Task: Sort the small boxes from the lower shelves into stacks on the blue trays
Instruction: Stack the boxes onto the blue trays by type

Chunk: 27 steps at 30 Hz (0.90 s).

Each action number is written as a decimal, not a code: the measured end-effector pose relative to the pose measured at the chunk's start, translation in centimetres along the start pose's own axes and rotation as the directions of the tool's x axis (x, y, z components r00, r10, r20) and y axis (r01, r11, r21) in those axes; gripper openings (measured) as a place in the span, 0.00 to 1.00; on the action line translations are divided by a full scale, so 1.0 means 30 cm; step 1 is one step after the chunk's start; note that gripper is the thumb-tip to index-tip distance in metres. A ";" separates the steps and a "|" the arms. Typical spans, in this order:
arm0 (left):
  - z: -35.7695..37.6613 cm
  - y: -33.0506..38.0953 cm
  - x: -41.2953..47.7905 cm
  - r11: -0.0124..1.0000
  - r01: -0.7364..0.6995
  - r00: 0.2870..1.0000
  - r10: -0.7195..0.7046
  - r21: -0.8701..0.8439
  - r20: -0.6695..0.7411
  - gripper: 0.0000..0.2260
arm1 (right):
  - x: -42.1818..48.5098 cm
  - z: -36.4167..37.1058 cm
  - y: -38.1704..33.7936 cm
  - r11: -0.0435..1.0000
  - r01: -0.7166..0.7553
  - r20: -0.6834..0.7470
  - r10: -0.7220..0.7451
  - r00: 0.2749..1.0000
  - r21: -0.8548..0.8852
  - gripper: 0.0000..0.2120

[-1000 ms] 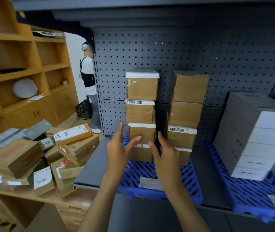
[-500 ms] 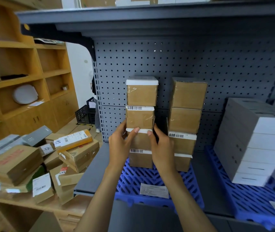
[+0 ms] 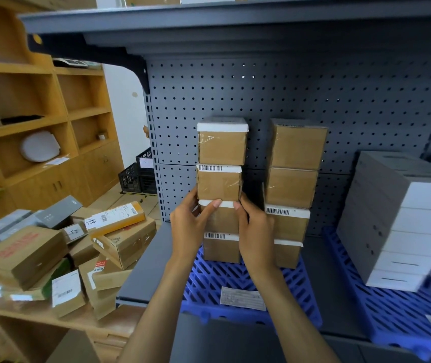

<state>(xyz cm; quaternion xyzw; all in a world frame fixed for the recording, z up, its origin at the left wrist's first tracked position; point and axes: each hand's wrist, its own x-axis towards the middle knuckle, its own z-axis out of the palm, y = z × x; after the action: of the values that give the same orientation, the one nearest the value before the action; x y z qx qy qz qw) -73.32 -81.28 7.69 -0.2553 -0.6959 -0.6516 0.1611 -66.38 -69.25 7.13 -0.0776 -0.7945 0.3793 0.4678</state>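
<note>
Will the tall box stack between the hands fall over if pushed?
Likely tippy: the stack is four narrow boxes high. Its glossy tape may let boxes slide. The left hand and right hand gripping it probably steady it.

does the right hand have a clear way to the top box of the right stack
Probably yes, once it lets go. The right hand grips a box in the left stack, but the top box stands just above and beside it, nothing in front.
</note>
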 end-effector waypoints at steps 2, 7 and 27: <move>0.002 0.002 0.000 1.000 0.007 1.000 -0.007 -0.005 0.000 0.23 | -0.003 0.002 0.003 1.000 0.007 -0.022 -0.007 1.000 -0.005 0.13; 0.005 0.003 -0.004 1.000 0.009 1.000 -0.009 -0.013 -0.003 0.21 | -0.014 -0.001 -0.004 0.999 0.021 -0.065 -0.023 0.998 -0.026 0.12; -0.010 0.035 -0.006 0.999 0.007 0.999 -0.009 0.048 0.044 0.22 | -0.029 -0.007 -0.010 0.995 -0.027 -0.090 0.019 0.996 -0.093 0.16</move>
<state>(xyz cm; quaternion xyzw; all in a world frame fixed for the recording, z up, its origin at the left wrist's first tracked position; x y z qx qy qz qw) -72.62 -81.57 8.49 -0.2627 -0.7158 -0.6296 0.1492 -65.65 -69.77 6.80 -0.1254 -0.7889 0.3431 0.4942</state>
